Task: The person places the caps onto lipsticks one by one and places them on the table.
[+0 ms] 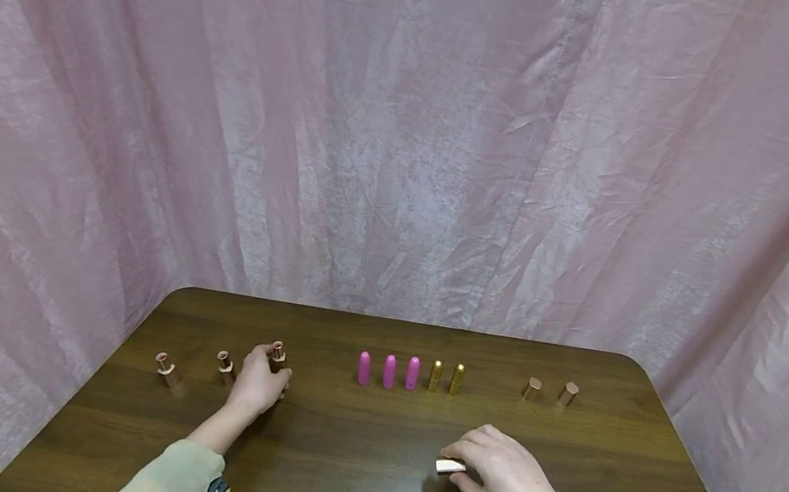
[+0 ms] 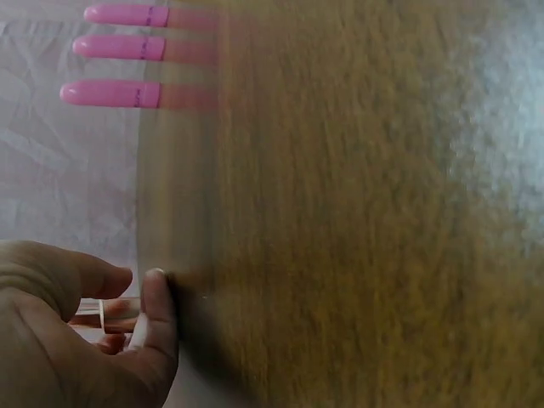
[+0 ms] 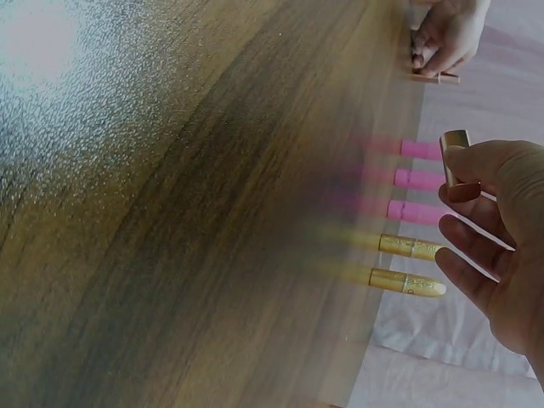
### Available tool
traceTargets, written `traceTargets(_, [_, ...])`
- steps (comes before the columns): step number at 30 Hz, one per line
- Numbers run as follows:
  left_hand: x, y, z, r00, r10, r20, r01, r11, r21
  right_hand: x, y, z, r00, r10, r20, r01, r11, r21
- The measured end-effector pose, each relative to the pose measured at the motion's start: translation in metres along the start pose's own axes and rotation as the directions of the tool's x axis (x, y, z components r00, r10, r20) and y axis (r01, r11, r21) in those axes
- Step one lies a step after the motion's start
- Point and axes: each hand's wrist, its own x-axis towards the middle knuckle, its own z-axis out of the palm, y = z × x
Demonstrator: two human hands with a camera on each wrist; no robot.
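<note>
At the left of the table, my left hand (image 1: 257, 386) grips an uncapped rose-gold lipstick tube (image 1: 277, 350) that stands upright. In the left wrist view its thumb and fingers curl round that tube (image 2: 119, 314). Two more uncapped rose-gold tubes, a near one (image 1: 225, 363) and a far-left one (image 1: 164, 368), stand left of this hand. My right hand (image 1: 513, 477) is over the front right of the table, pinching a rose-gold lipstick cap (image 1: 450, 466) held sideways. The right wrist view shows the cap (image 3: 456, 138) between thumb and forefinger, the other fingers loosely bent.
Three pink bullet-shaped tubes (image 1: 389, 371) stand in a row at the back middle, with two gold ones (image 1: 435, 376) to their right. Two rose-gold caps (image 1: 532, 389) stand at the back right. Pink curtains (image 1: 411, 131) hang behind the wooden table (image 1: 349, 458).
</note>
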Motion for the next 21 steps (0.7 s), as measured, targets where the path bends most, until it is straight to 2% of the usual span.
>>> traceTargets(3, [0.002,-0.003,0.002,0.999,-0.031,0.013,0.032,0.998,-0.05,0.0,0.0,0.001,1.0,-0.004,-0.003,0.004,1.0,0.005])
traceTargets(10, [0.004,-0.006,0.003,0.999,-0.033,0.011,0.033,0.999,-0.04,0.0,0.001,0.003,1.0,-0.022,-0.021,0.022,1.0,-0.001])
traceTargets(13, [0.002,-0.005,0.003,1.0,-0.012,0.011,0.012,1.0,0.006,0.0,0.002,0.003,1.0,-0.016,-0.017,0.015,1.0,-0.007])
traceTargets(17, [-0.001,-0.002,0.002,0.999,0.048,0.003,-0.048,0.993,0.104,-0.001,0.003,0.001,1.0,0.02,-0.013,-0.02,1.0,-0.01])
traceTargets(21, [-0.004,0.004,0.0,0.993,0.119,-0.006,-0.117,0.986,0.119,-0.001,0.006,-0.003,0.998,0.058,-0.039,-0.058,0.998,-0.009])
